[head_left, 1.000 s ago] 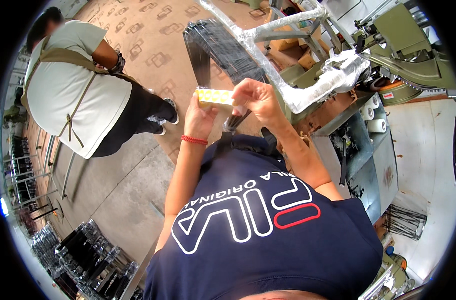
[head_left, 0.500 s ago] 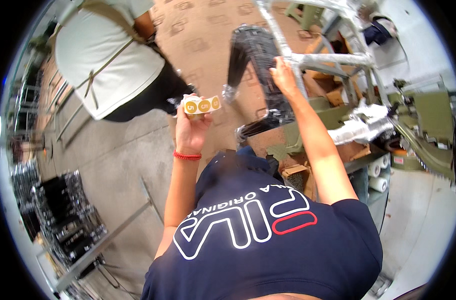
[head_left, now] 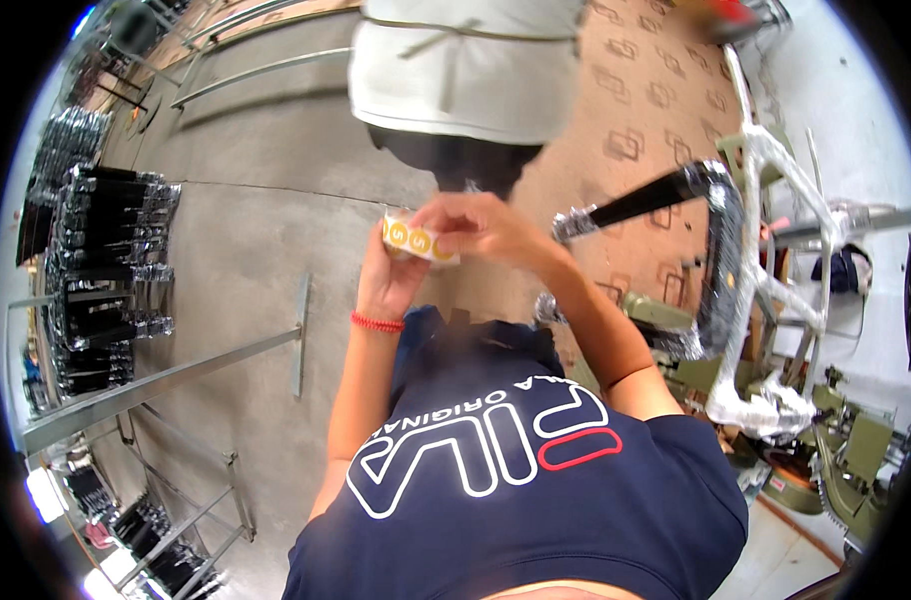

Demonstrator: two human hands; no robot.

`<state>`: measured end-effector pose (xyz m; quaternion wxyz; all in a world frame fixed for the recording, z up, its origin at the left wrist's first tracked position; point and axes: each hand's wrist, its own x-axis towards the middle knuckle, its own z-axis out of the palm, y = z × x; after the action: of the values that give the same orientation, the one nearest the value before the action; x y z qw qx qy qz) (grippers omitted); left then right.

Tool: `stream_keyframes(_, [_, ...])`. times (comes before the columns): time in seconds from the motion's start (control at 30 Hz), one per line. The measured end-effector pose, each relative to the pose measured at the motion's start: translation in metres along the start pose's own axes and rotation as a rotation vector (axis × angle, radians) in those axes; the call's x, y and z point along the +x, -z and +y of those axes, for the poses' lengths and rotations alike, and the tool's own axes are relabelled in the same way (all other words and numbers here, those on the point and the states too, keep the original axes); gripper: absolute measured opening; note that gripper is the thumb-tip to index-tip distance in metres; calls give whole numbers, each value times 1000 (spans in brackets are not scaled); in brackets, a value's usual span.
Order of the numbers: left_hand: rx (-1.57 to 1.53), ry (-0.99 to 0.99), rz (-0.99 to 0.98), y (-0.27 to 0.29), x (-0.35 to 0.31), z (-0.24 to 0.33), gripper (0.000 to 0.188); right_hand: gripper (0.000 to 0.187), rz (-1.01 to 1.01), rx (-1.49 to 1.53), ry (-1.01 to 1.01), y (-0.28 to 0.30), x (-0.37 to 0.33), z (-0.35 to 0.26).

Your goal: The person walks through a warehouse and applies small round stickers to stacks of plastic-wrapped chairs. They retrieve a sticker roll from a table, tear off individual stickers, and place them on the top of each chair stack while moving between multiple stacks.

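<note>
A roll of round gold-and-white stickers (head_left: 408, 236) is held in my left hand (head_left: 389, 280), its printed strip turned up toward me. My right hand (head_left: 473, 226) meets the strip's right end, thumb and fingers pinched together on a sticker there. Part of that end is covered by the fingers. A red beaded band (head_left: 377, 323) circles my left wrist. Off to the right, apart from both hands, stands a black frame (head_left: 718, 270) wrapped in clear film.
Just ahead, a person in a pale top (head_left: 456, 85) stands with their back to me. A white-wrapped metal frame (head_left: 759, 270) is at the right. Several film-wrapped black frames (head_left: 116, 260) are stacked at the left, behind a metal rail (head_left: 166, 390).
My right hand has left the wrapped frames and come across to the sticker strip. The view has swung left, so the frames sit further right and the person is now straight ahead.
</note>
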<state>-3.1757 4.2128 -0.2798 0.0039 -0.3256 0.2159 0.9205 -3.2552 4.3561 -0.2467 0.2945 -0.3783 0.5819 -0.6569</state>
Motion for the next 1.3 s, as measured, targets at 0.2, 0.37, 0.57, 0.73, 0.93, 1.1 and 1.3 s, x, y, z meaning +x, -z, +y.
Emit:
stream_keyframes(0.2, [-56,-128,39,73,17,136,25,26,71,229,-180,-74,141,44])
stream_keyframes(0.37, [-146,-191,-21,91,53,223,24,23,26,461,-202,-103,248,44])
stream_keyframes(0.57, [-140,-127,53,81,131,313,29,15,37,492,-164,-89,367,79])
stream_keyframes(0.73, [-145,49,20,60,238,397,36,6,199,315,-113,-45,468,106])
stream_keyframes(0.93, [-69,160,-82,8,337,471,32,4,347,219,17,7,555,93])
stream_keyframes(1.1, [6,260,-86,-27,423,517,26,5,496,65,81,41,610,90])
stream_keyframes(1.3, [-21,452,-320,-48,553,589,25,4,705,43,84,102,680,89])
